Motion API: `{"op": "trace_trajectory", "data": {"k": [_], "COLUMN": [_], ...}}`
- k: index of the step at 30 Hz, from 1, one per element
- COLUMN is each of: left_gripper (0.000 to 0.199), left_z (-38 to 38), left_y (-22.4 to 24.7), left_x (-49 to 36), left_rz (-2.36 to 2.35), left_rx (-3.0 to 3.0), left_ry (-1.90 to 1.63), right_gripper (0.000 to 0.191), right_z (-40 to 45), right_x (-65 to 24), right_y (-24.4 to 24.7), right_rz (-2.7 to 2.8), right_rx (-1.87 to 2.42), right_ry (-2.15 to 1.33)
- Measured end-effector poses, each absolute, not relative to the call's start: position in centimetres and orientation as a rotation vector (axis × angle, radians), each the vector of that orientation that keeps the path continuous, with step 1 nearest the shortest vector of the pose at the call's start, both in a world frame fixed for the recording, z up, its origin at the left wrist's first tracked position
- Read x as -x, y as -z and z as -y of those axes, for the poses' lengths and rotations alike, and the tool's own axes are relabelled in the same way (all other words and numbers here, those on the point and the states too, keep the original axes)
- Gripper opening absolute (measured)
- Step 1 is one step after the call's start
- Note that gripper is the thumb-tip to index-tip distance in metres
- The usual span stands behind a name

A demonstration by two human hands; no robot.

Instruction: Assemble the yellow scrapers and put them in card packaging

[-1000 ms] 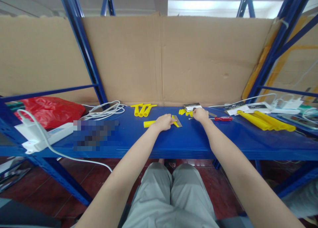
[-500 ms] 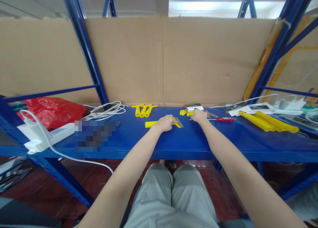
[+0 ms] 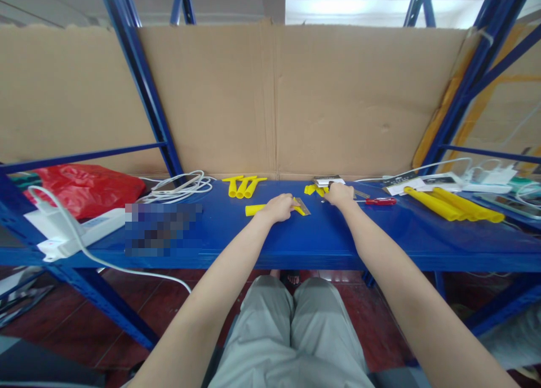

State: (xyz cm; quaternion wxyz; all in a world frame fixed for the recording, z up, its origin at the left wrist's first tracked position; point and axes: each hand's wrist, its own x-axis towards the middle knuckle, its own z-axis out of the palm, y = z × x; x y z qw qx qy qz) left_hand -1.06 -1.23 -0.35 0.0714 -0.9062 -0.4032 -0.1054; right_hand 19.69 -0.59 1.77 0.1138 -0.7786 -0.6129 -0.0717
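Observation:
My left hand (image 3: 279, 208) is closed around a yellow-handled scraper (image 3: 254, 210) that lies low over the blue shelf. The scraper's flat metal blade (image 3: 303, 206) sticks out to the right of my fingers. Farther right, my right hand (image 3: 340, 194) reaches down with its fingers drawn together at some small yellow pieces (image 3: 310, 189); what they pinch is hidden. Flat metal strips show just beside that hand. A red-handled screwdriver (image 3: 381, 201) lies to its right. Several yellow T-shaped scraper handles (image 3: 249, 189) rest side by side at the back, left of centre.
Longer yellow handles (image 3: 456, 206) are stacked on the right near printed cards (image 3: 408, 185) and chargers. On the left are a red plastic bag (image 3: 88, 190), coiled white cable (image 3: 186, 186) and a power strip (image 3: 101, 224). Cardboard (image 3: 338, 100) walls the back between blue posts.
The view has shifted slightly. My left hand keeps its hold on the scraper, and my right hand stays at the small yellow pieces with hardly any movement.

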Motion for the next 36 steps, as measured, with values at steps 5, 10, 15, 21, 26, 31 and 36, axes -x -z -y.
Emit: {"op": "trace_trajectory", "data": {"k": [5,10,15,21,26,31,36], "left_gripper": [0.033,0.035,0.034,0.035,0.035,0.036,0.036], "left_z": [1.9,1.9,1.7,1.9,2.1,2.1,1.9], "left_y": [0.0,0.0,0.2,0.0,-0.1,-0.2,-0.1], "left_x": [0.9,0.9,1.0,0.9,0.9,0.9,0.9], "left_rz": [1.208,1.183,1.194,1.195,1.189,1.176,1.132], "left_rx": [2.694,2.718,2.713,2.707,2.727,2.731,2.746], "left_ry": [0.258,0.286,0.293,0.276,0.299,0.288,0.292], "right_gripper": [0.040,0.039,0.028,0.022,0.020,0.014,0.013], "right_z": [1.0,1.0,0.2,-0.2,0.4,0.7,0.2], "right_x": [-20.0,-20.9,-21.1,-19.8,-18.5,-17.9,-18.3], "right_y": [-2.4,-2.6,-2.8,-2.5,-2.1,-1.7,-1.4], "right_rz": [1.640,1.484,1.326,1.153,1.109,1.139,1.216], "right_rx": [2.240,2.100,1.895,1.546,1.456,1.516,1.514], "right_ry": [0.173,0.180,-0.020,-0.552,-0.829,-1.071,-1.285]}}
